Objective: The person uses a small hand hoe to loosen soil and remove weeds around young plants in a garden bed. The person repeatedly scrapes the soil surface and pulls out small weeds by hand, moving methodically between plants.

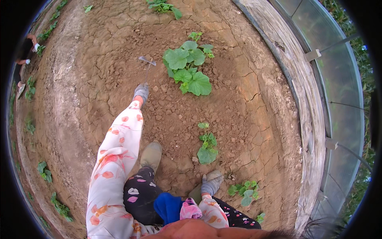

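Observation:
My left hand [141, 93], in a grey striped work glove, reaches forward and grips a small hand hoe [148, 67]. The thin shaft points away from me. Its metal blade [147, 61] is over loose soil, left of a large leafy plant [188, 64] that looks like a cucumber or squash. My right hand [212, 182], gloved alike and soiled, is low by my right boot [195, 192]. I see nothing in it, but its fingers are not clear. A smaller seedling [207, 145] grows just ahead of it.
My left boot [150, 155] stands on crumbled earth. Another seedling [244, 191] grows at right. Along the right side run a dark hose [268, 41] and a plastic-film greenhouse wall [343, 98]. At far left, a gloved person [25, 50] bends over a plant row.

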`<action>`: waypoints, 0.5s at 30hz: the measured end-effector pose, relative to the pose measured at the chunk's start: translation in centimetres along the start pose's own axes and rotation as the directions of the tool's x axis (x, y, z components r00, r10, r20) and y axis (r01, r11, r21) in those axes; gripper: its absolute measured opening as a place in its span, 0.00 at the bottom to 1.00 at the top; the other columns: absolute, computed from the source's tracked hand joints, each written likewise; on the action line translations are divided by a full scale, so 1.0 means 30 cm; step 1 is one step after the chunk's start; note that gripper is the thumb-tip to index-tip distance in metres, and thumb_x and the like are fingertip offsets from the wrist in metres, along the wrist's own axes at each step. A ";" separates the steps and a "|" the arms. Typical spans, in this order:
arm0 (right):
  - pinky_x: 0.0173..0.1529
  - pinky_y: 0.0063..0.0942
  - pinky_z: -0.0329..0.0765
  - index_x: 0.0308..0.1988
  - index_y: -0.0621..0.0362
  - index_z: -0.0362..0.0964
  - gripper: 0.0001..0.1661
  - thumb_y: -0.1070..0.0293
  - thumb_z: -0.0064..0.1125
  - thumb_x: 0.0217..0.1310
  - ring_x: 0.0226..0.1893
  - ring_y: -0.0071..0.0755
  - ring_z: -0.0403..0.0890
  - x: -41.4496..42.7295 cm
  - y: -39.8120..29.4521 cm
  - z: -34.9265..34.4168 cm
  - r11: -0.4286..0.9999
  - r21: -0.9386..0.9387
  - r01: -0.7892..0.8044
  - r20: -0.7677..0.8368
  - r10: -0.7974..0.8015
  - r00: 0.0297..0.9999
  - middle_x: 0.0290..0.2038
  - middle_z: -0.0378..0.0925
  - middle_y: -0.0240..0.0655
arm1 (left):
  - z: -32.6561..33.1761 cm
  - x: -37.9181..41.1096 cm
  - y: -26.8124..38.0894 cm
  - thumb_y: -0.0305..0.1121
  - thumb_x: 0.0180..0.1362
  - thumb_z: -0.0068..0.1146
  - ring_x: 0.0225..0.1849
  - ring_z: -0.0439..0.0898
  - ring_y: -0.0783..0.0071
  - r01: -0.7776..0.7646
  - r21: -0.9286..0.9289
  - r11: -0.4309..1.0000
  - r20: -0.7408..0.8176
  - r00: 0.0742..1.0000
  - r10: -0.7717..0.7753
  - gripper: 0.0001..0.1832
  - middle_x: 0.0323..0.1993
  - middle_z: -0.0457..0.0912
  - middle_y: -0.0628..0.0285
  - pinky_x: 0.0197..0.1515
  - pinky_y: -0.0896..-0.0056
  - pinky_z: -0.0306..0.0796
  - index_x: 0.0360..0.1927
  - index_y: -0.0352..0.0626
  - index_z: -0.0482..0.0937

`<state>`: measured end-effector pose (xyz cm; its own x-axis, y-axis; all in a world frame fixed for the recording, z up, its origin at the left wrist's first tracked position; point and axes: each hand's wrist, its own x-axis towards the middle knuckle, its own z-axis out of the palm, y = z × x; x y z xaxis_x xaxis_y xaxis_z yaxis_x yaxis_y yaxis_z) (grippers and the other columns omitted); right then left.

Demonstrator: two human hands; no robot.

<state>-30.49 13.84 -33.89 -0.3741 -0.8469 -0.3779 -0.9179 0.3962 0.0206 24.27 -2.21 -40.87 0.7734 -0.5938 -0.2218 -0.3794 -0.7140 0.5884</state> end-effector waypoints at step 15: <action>0.67 0.31 0.52 0.64 0.66 0.35 0.66 0.42 0.65 0.39 0.66 0.44 0.49 -0.009 -0.001 -0.005 0.999 0.053 0.004 -0.017 -0.003 1.000 0.64 0.46 0.50 | 0.116 -0.185 -0.122 0.51 0.61 0.34 0.48 0.74 0.47 0.033 -0.010 0.999 0.178 0.984 -0.030 0.27 0.40 0.78 0.45 0.46 0.55 0.67 0.41 0.37 0.76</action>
<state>-30.38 14.01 -33.65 -0.3735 -0.8541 -0.3620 -0.9110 0.4112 -0.0303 19.61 2.40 -44.49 0.6820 -0.6283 -0.3743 -0.3487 -0.7292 0.5888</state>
